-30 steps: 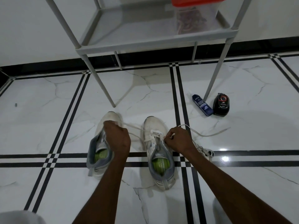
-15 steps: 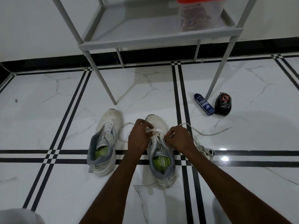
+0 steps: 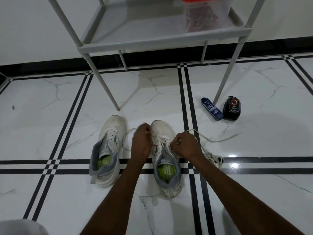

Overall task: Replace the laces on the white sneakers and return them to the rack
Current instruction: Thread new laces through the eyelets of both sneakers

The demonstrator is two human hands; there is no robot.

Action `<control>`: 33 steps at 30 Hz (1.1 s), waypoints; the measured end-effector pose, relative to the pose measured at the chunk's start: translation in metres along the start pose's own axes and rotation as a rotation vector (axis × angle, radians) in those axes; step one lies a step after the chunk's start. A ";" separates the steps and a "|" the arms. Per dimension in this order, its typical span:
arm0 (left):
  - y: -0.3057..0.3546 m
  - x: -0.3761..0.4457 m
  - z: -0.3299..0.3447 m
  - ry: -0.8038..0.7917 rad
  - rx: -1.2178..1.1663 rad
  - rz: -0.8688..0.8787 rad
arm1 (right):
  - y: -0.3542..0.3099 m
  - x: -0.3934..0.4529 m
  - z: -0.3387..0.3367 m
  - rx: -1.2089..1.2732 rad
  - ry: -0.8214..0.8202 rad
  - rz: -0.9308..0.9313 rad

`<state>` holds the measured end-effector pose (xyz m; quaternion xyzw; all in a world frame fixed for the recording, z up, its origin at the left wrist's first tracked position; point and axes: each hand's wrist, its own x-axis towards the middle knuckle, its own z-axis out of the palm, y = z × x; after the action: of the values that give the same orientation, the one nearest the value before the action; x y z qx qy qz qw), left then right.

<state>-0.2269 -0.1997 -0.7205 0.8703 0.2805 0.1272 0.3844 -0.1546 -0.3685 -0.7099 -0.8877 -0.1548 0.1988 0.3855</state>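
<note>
Two white and grey sneakers stand side by side on the floor, toes towards the rack. The left sneaker (image 3: 108,150) has bare eyelets. A white lace (image 3: 160,139) crosses the lower eyelets of the right sneaker (image 3: 166,170). My left hand (image 3: 141,144) pinches one end of this lace at the shoe's left side. My right hand (image 3: 185,144) grips the other end at the right side, and that end trails off over the floor (image 3: 218,139). A bundle of white lace (image 3: 214,159) lies behind my right wrist.
The grey shoe rack (image 3: 152,43) stands just beyond the sneakers, with a clear box under a red lid (image 3: 205,14) on its shelf. A blue cleaner bottle (image 3: 211,108) and a black polish applicator (image 3: 232,107) lie by the rack's right front leg.
My left hand has moved from over the left sneaker to the right sneaker's lace. My right hand stays at the right sneaker's right side.
</note>
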 end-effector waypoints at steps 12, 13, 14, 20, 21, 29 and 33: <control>0.028 -0.038 0.004 0.207 0.049 0.078 | 0.004 0.009 -0.014 -0.194 -0.117 -0.067; 0.029 -0.038 0.007 0.187 0.032 0.080 | 0.003 0.010 -0.019 -0.228 -0.139 -0.075; 0.028 -0.037 0.008 0.169 0.032 0.082 | 0.003 0.011 -0.025 -0.237 -0.171 -0.085; 0.034 -0.027 0.010 -0.211 -0.113 0.082 | -0.007 0.007 -0.050 -0.031 -0.268 -0.054; 0.041 -0.027 0.010 -0.304 -0.100 0.103 | -0.009 0.007 -0.054 0.019 -0.252 -0.045; 0.035 0.002 -0.002 0.008 -0.028 -0.030 | -0.021 0.008 -0.090 0.190 -0.223 -0.068; 0.050 0.005 -0.008 -0.402 -0.089 0.139 | -0.025 0.007 -0.085 0.249 -0.263 -0.083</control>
<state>-0.2062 -0.2194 -0.6778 0.8776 0.1316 -0.0103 0.4609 -0.1113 -0.4020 -0.6397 -0.7922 -0.2147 0.3147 0.4768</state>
